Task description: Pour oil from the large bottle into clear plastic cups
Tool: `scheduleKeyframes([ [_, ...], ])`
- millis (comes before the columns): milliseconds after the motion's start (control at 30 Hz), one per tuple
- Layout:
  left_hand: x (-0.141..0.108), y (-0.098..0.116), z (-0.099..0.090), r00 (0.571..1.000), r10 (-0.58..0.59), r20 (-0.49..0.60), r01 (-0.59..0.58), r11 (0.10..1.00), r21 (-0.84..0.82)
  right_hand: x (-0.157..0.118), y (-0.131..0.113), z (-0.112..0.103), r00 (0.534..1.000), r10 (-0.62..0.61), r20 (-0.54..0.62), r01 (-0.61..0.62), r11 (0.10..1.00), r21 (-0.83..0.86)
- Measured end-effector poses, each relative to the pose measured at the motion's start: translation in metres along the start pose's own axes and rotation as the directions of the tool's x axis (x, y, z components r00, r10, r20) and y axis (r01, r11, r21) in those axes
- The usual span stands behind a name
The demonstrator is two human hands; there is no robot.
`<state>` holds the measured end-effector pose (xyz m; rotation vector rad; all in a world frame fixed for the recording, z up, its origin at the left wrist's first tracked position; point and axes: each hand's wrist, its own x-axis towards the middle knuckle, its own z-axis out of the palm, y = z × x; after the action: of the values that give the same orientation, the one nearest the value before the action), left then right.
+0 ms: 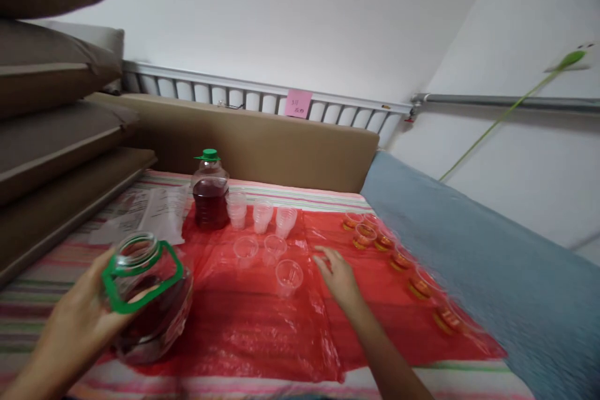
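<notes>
My left hand (100, 300) is wrapped round the neck of a clear plastic jug (180, 306) with a green handle and no cap on its mouth. Dark red liquid shows inside, and the jug stands at the left of the red plastic sheet (244, 337). Over the middle of the sheet, my right hand (338, 275) hovers with its fingers apart, holding nothing. Left of it are three single clear cups: a front cup (289, 278), a middle cup (274, 250) and a left cup (245, 251). Behind them stand three stacks of nested cups (263, 215).
A second jug (210, 194) with a green cap stands at the back. Several cups holding amber liquid (419, 284) line the sheet's right edge. A plastic bag (159, 212) lies at left. Stacked cushions (51, 131) rise on the left; a blue cushioned surface (450, 225) borders the right.
</notes>
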<state>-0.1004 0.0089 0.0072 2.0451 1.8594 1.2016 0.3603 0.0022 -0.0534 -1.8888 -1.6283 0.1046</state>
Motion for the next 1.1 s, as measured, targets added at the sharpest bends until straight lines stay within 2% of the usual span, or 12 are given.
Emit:
scheduleKeyframes([
  [100,0.002,0.010,-0.002,1.000,0.030,0.005,-0.030,0.999,-0.044,-0.030,-0.028,0.024,0.999,-0.029,0.041,0.026,0.996,0.087],
  [267,0.002,0.025,-0.003,0.992,0.125,-0.021,-0.126,0.990,-0.057,-0.049,-0.050,0.044,0.999,0.032,0.031,-0.033,0.999,0.022],
  [433,0.000,0.029,-0.006,0.981,0.191,-0.032,-0.193,0.980,-0.055,-0.053,-0.065,0.050,0.991,0.069,0.113,-0.066,0.997,-0.025],
  [667,-0.002,0.033,-0.008,0.979,0.202,-0.038,-0.204,0.976,-0.077,-0.064,-0.105,0.059,0.983,0.006,0.184,-0.005,1.000,-0.009],
  [833,-0.003,0.031,-0.011,0.972,0.233,-0.027,-0.234,0.965,-0.120,-0.066,-0.120,0.057,0.974,0.007,0.226,-0.005,1.000,-0.010],
  [900,-0.003,0.031,-0.014,0.966,0.260,0.016,-0.254,0.955,-0.154,-0.066,-0.128,0.046,0.983,-0.021,0.181,0.021,1.000,0.001],
  [967,-0.005,0.031,-0.017,0.958,0.282,0.055,-0.266,0.944,-0.196,-0.068,-0.146,0.030,0.990,-0.130,0.046,0.127,0.990,0.063],
  [1033,-0.007,0.032,-0.018,0.955,0.287,0.079,-0.262,0.936,-0.235,-0.075,-0.176,0.015,0.948,-0.295,-0.120,0.312,0.937,0.157],
  [1100,-0.010,0.033,-0.018,0.952,0.288,0.098,-0.255,0.930,-0.264,-0.084,-0.213,0.005,0.876,-0.440,-0.199,0.478,0.849,0.226],
])
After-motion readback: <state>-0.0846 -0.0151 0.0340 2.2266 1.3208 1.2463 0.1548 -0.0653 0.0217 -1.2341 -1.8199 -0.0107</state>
